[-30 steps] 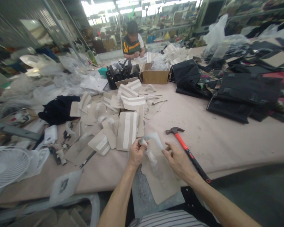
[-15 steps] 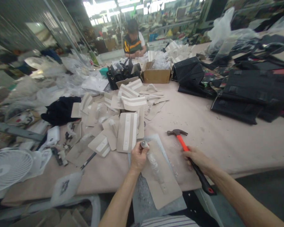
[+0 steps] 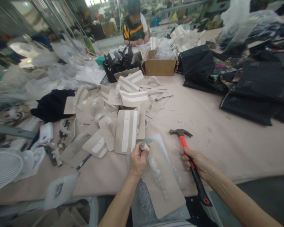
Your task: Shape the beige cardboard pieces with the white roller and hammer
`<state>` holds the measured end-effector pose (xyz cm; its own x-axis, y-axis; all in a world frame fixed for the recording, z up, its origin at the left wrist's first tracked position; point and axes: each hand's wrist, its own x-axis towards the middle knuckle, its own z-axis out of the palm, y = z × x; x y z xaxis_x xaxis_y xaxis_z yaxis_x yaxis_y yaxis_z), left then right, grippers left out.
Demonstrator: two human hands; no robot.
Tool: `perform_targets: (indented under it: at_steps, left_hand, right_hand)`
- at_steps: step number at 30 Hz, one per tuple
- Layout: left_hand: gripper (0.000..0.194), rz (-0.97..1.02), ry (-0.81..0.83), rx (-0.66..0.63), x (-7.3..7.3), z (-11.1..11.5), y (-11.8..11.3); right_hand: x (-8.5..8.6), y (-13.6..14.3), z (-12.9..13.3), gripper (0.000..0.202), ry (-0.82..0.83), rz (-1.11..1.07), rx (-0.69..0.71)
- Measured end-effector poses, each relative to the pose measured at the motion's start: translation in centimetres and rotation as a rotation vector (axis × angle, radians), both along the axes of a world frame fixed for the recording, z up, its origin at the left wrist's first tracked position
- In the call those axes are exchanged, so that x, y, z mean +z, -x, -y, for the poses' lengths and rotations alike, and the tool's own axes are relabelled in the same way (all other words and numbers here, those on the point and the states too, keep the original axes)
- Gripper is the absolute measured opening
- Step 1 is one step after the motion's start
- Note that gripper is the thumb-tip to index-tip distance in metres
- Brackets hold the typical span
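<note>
My left hand pinches a short, pale rod with a round grey metal end, held upright at the far end of a beige board. A plastic-wrapped strap handle runs along the middle of that board. Beneath the board is a worn grey slab, which overhangs the table's near edge. To the right, my right hand is wrapped around the red and black grip of a claw hammer. The hammer's head points away from me, apart from the rod.
Beige boards with white strips are heaped left of centre. Behind them stand a cardboard box and black bags. A white fan is at left. Across the table sits a person. Small bits lie scattered near the hammer.
The view has tipped slightly downward. The hammer appears a little farther right, still in my right hand. My left hand keeps the rod at the same end of the board.
</note>
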<state>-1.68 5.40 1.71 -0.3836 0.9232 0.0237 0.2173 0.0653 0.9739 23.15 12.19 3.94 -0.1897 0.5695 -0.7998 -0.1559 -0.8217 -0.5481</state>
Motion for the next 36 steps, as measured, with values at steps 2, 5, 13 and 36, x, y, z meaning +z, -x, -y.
perform_targets:
  at_steps: [2,5,13,36]
  left_hand:
    - [0.021,0.013,0.006,0.003,-0.1,-0.1,0.0]
    - [0.02,0.013,0.016,0.001,-0.3,-0.1,0.1]
    - [0.017,-0.023,-0.007,-0.035,-0.3,-0.2,0.3]
    - [0.015,-0.159,-0.133,-0.176,0.1,0.4,0.1]
  right_hand:
    - [-0.2,0.1,-0.1,0.023,-0.012,0.027,0.006]
    - [-0.4,0.2,-0.1,0.023,-0.031,0.035,0.01]
    - [-0.6,-0.1,0.2,0.021,-0.047,0.03,0.033]
    - [16.4,2.7,2.1,0.028,-1.537,0.994,0.456]
